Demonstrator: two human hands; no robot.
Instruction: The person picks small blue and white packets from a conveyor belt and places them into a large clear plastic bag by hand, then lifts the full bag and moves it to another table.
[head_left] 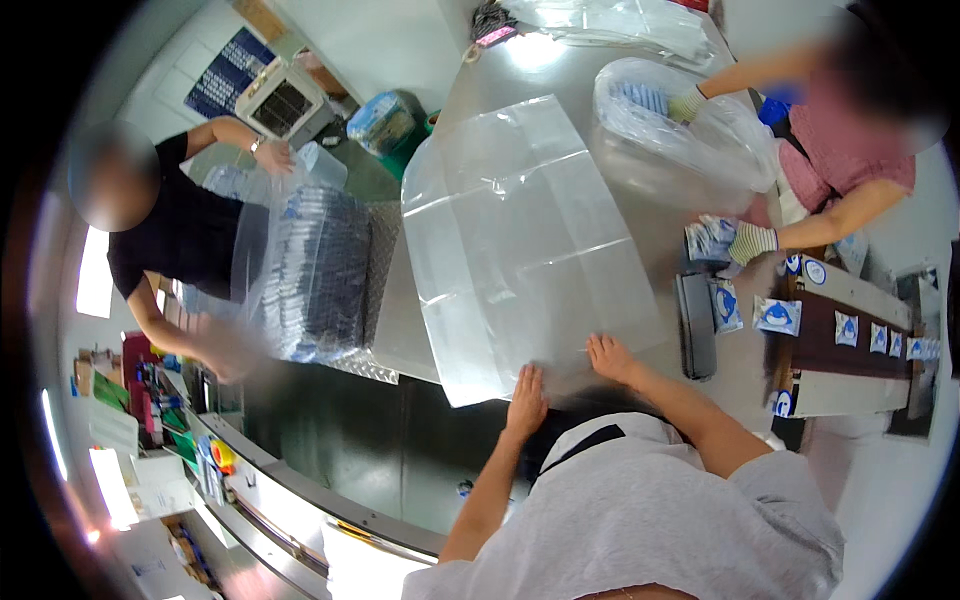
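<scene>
A large clear plastic bag (525, 240) with fold creases lies flat across the metal table (660, 190) in front of me. My left hand (527, 398) rests on the bag's near edge, its fingers stretched forward and flat. A little to the right, my right hand (611, 358) touches the same edge near its right corner, with fingers laid out on the plastic. Neither hand shows a grip on the bag.
At left, a person in black handles a clear bag full of blue-white packets (318, 265). Across the table at right, a gloved person reaches into another clear bag (655, 110). A conveyor (845, 345) carries small packets beside a dark grey box-like object (694, 327).
</scene>
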